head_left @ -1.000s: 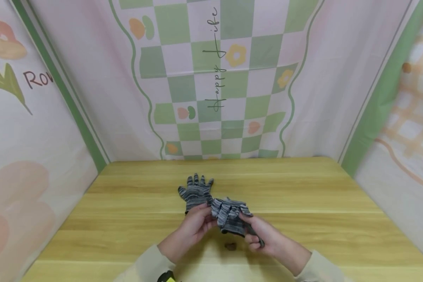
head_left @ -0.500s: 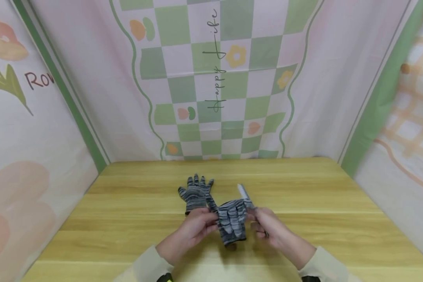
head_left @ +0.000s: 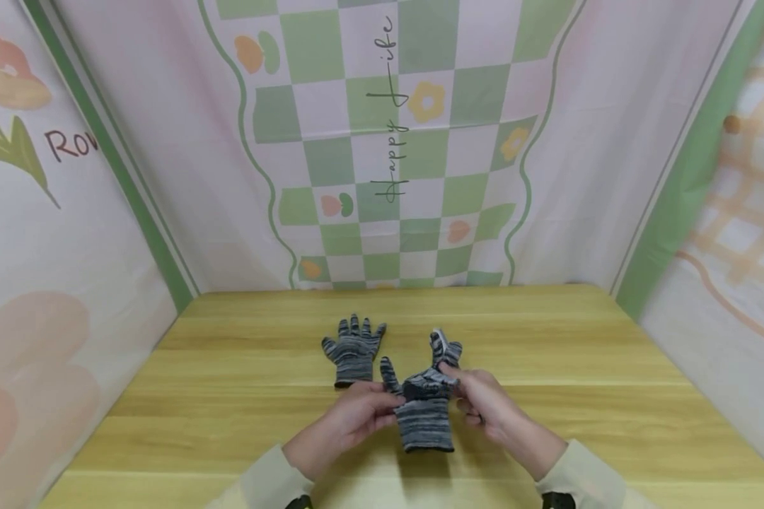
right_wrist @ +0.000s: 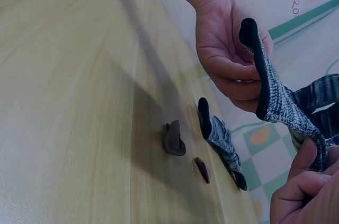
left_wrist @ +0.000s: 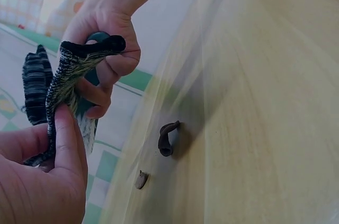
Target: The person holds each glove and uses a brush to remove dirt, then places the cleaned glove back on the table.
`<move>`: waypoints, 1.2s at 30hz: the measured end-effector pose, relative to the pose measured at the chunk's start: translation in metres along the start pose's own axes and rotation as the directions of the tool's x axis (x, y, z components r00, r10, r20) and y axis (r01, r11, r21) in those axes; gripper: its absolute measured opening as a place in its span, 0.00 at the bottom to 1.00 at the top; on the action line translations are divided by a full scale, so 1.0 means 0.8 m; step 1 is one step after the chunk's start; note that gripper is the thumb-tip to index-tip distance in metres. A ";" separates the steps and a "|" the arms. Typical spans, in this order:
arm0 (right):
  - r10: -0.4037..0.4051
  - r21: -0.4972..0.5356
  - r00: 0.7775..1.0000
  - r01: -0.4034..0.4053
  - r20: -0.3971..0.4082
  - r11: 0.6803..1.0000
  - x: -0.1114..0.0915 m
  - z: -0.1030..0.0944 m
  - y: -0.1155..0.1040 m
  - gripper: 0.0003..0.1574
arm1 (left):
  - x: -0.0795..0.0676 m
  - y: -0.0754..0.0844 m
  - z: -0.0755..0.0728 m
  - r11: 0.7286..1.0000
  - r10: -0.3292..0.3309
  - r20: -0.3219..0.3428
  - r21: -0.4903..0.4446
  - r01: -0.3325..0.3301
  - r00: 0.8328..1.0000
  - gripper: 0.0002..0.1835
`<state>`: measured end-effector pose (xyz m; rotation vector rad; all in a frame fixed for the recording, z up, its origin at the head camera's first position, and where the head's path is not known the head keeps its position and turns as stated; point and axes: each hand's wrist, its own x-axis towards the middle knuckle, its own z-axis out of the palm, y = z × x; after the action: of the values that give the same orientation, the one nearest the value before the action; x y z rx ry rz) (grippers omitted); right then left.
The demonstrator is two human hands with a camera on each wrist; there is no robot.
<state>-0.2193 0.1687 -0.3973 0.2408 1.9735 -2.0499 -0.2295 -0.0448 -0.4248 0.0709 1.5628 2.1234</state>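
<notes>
A grey-and-black striped knit glove (head_left: 425, 424) hangs between both hands, its dark-edged cuff toward the person and its fingers partly folded. My left hand (head_left: 361, 418) pinches its left side between thumb and fingers. On the other side, my right hand (head_left: 487, 403) grips the glove near the fingers with the thumb on top. Curled in that same hand is a slim tool with a dark green handle (left_wrist: 83, 108), seen best in the left wrist view; its pale tip lies along a glove finger. A matching glove (head_left: 353, 351) lies flat on the table, fingers pointing away.
Two small brown pieces lie on the wooden table (head_left: 261, 410) beneath the hands: a curled piece (right_wrist: 174, 139) and a smaller flat piece (right_wrist: 202, 170). Printed cloth (head_left: 382, 141) hangs behind the table and along both sides.
The held glove has turned over: its fingers, earlier folded down over the cuff, now stick up and away at the back. The cuff faces the person. Both hands stay in nearly the same place.
</notes>
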 end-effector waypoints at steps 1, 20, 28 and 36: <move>-0.001 -0.005 1.000 0.001 0.000 1.000 0.001 0.000 0.001 0.17 | 0.000 0.000 0.000 1.000 -0.005 0.006 0.002 0.005 1.000 0.07; -0.004 -0.041 1.000 0.005 0.029 0.999 0.000 -0.005 0.000 0.21 | 0.000 0.007 0.002 0.999 -0.002 0.058 -0.047 0.004 0.998 0.02; -0.058 -0.105 0.997 0.053 -0.045 0.993 0.002 -0.002 0.002 0.16 | 0.000 0.010 0.003 0.997 0.024 0.045 -0.071 -0.021 0.999 0.01; -0.099 -0.159 0.990 0.082 -0.102 0.984 0.003 -0.007 0.002 0.21 | 0.001 0.018 0.002 0.995 0.053 -0.014 -0.087 -0.054 0.998 0.01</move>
<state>-0.2213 0.1741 -0.3999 0.2382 2.2358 -1.9631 -0.2344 -0.0462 -0.4116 0.0712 1.4882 2.2352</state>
